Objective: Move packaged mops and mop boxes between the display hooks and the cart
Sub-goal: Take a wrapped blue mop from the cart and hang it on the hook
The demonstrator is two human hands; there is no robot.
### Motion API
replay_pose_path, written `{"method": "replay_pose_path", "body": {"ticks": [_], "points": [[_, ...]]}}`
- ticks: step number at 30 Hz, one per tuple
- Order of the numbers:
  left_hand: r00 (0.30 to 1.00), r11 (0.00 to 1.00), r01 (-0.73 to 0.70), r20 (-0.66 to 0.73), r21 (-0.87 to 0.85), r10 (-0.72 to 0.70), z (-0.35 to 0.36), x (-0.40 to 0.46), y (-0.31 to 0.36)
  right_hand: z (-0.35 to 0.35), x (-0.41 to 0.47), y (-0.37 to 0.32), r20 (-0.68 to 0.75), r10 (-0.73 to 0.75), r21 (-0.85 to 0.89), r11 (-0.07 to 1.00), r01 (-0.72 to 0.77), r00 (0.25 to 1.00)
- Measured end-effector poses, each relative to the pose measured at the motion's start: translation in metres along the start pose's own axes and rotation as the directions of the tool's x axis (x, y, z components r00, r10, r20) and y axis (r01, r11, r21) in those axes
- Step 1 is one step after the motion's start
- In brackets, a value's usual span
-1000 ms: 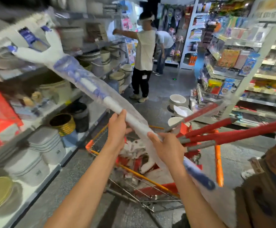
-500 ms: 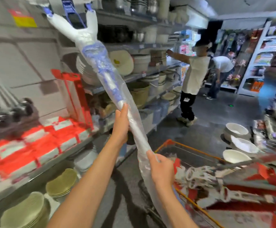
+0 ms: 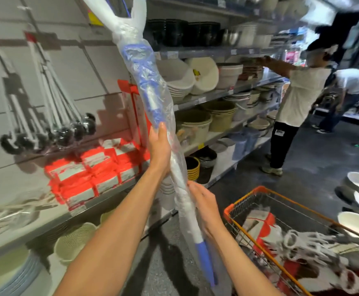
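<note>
A white and blue mop in a clear plastic bag (image 3: 146,86) stands almost upright in front of me, its head up by the display wall. My left hand (image 3: 160,148) grips the bagged shaft at mid height. Lower down, my right hand (image 3: 204,208) holds the shaft just above its blue grip end. At the lower right is the orange wire cart (image 3: 257,192), with red and white packaged mops (image 3: 302,244) lying in it. Red and white mop boxes (image 3: 93,169) are stacked on the shelf to the left. Other mops (image 3: 52,116) hang from hooks on the wall.
Shelves of bowls, basins and buckets (image 3: 206,77) run along the aisle to the right of the mop. A person in a white shirt (image 3: 298,97) reaches to a shelf further down; another bends behind. White basins (image 3: 358,201) sit on the floor at right.
The bagged mop has swung up from a slant over the cart to nearly vertical against the display wall. My view has turned left toward the shelves, and both hands kept their hold.
</note>
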State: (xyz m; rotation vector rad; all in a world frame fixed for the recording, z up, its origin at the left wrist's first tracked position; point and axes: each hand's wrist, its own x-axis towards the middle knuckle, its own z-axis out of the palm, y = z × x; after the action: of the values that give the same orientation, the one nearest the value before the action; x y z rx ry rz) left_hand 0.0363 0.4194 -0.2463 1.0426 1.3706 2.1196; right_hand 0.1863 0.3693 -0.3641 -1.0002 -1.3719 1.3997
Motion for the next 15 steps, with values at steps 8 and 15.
{"method": "replay_pose_path", "body": {"ticks": [8, 15], "points": [[0.999, 0.995, -0.036, 0.021, 0.09, 0.034, -0.004, 0.013, -0.023, 0.025, 0.092, -0.091, 0.091, -0.159, 0.061, 0.986, 0.154, 0.983], [0.997, 0.99, -0.055, 0.057, 0.131, 0.048, 0.012, 0.017, -0.042, 0.052, 0.179, -0.191, 0.233, -0.314, 0.096, 0.949, 0.299, 0.921]]}}
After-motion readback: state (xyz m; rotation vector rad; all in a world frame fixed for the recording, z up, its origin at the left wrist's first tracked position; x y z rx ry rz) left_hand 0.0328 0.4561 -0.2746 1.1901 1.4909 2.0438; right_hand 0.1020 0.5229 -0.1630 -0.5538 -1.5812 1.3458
